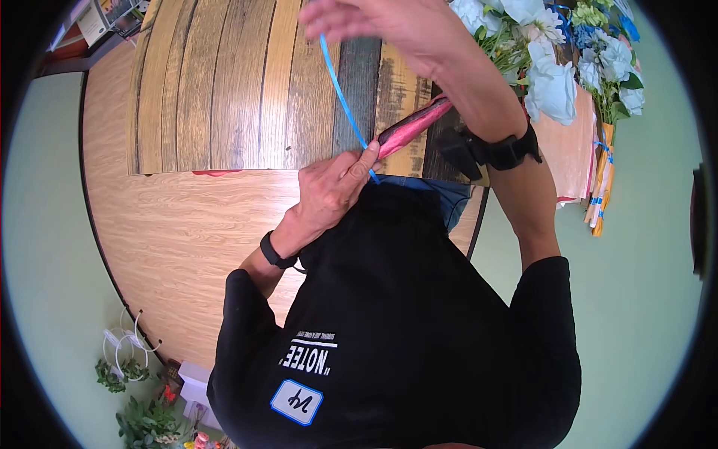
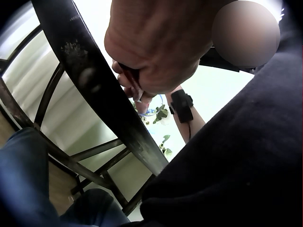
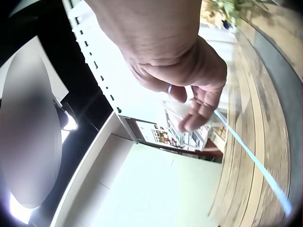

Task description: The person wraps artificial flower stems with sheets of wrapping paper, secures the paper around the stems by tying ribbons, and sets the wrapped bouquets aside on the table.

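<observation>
In the head view my left hand grips the near end of a slim, glossy pink-and-dark bundle at the table's front edge. Its index finger lies over a narrow blue ribbon that crosses the bundle's end. From there the ribbon runs up to my right hand, raised above the table, which pinches its far end. The right wrist view shows this ribbon stretched from the curled fingers over the boards. The bundle's far end passes behind the right forearm. In the left wrist view my left hand mostly hides the bundle.
White and blue flowers lie on the right, beside pale pink wrapping and stems tied with blue. The plank-topped table reaches to the left. Dark curved wooden bars stand near the legs in the left wrist view.
</observation>
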Available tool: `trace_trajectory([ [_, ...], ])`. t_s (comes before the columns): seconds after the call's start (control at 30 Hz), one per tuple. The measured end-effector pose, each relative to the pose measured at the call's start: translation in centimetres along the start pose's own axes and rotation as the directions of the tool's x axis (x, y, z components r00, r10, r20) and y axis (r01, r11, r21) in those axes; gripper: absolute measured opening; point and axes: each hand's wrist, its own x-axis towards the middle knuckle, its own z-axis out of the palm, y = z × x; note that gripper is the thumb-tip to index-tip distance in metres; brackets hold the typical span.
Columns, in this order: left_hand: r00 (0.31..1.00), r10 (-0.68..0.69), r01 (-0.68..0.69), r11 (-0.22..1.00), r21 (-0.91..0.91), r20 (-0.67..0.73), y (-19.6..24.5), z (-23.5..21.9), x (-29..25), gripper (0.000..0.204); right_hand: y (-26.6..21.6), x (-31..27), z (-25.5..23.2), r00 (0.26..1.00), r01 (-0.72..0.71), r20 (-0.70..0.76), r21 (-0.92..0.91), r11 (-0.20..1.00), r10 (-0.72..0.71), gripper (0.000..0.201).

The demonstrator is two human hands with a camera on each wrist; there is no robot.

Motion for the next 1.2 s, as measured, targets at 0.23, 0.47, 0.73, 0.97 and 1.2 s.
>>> trace_trajectory([
  [0.23,0.980,-0.178,0.188,0.974,-0.126,0.084,0.6,-1.7,0.3,0.053,-3.9,-6.9,-0.5,0.931,0.336,0.069,-0.542,0.770,-0.358,0.025],
  [0.47,0.929,-0.359,0.366,0.854,-0.368,0.090,1.4,-3.1,1.2,0.047,3.3,-16.4,-4.4,0.871,-0.248,0.366,-0.253,0.935,0.329,0.019],
  [0.73,0.893,-0.434,0.435,0.767,-0.471,0.118,3.3,-3.8,2.8,0.044,10.0,-13.9,-1.0,0.999,0.033,0.038,0.131,0.991,-0.038,0.035],
  [0.97,0.750,-0.606,0.620,0.506,-0.599,0.265,3.8,-5.2,3.1,0.039,11.3,-10.5,-1.6,0.787,0.500,0.492,-0.153,0.852,-0.373,0.039],
  [1.2,0.593,-0.707,0.695,0.207,-0.688,0.386,2.1,-5.8,3.0,0.037,10.8,-11.5,-0.6,0.950,-0.001,0.312,0.060,0.998,-0.018,0.019],
])
